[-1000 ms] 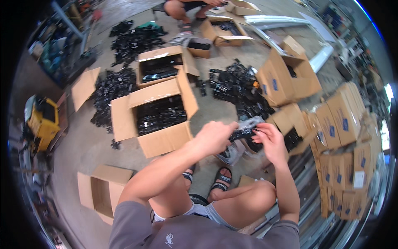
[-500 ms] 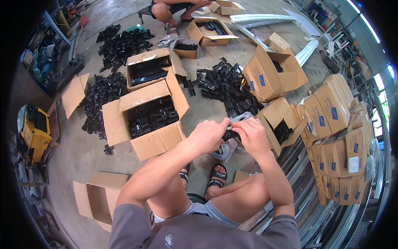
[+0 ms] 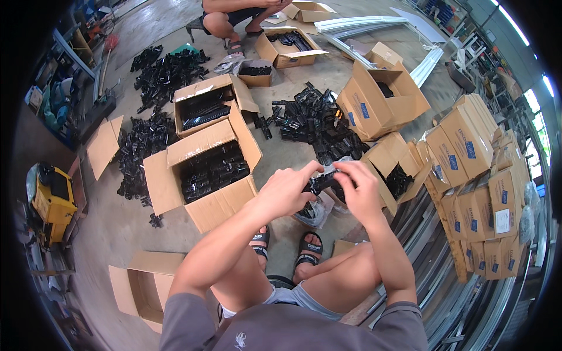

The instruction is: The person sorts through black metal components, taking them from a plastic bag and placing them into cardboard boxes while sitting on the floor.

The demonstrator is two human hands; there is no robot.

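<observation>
A black plastic part [image 3: 319,183] is held between my two hands in front of my knees. The fingers of my left hand [image 3: 288,188] close on its left end. My right hand [image 3: 358,186] pinches its other end from the right and above. My fingers hide much of its shape. Just below the hands, a clear plastic bag [image 3: 319,215] with dark pieces inside stands on the floor. Beyond them lies a heap of similar black parts [image 3: 319,120]. To the left, an open cardboard box [image 3: 219,209] is filled with rows of black parts.
Another box of black parts [image 3: 202,83] stands behind the first. A small open box [image 3: 391,153] sits by my right hand, near stacked cartons [image 3: 459,143] and long metal profiles [image 3: 418,257]. An open carton [image 3: 146,260] lies lower left. Another person [image 3: 219,24] squats at the far side.
My hands have moved slightly apart from a close pinch, and the black part now shows between them. The whole view has shifted a little.
</observation>
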